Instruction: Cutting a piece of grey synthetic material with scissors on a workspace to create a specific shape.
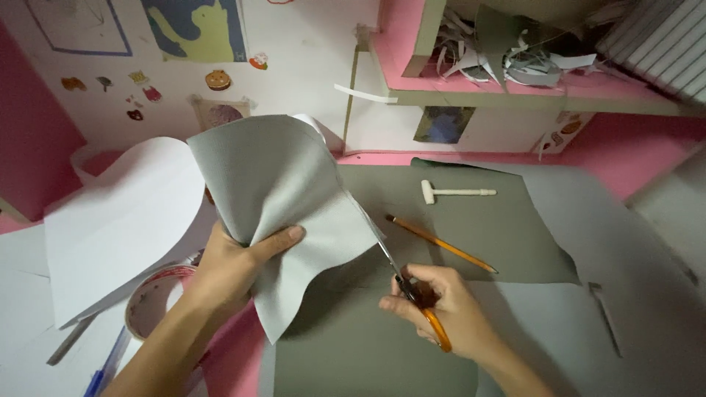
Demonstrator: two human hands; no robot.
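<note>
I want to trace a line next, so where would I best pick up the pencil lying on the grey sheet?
Grip the pencil around mid-shaft, coming from above. It lies flat and diagonal on the grey sheet, its middle bare. The right hand, holding the scissors, is nearest its lower side; the left hand holds the grey paper.

Grey sheet (pixel 283 198) held up, bent; orange-handled scissors (pixel 412 290) cutting its right edge.

The sheet (pixel 287 198) is pale grey, the scissors (pixel 426 312) orange-handled, the pencil (pixel 441 244) orange, the mallet (pixel 456 192) white, the desk (pixel 647 158) pink.
</note>
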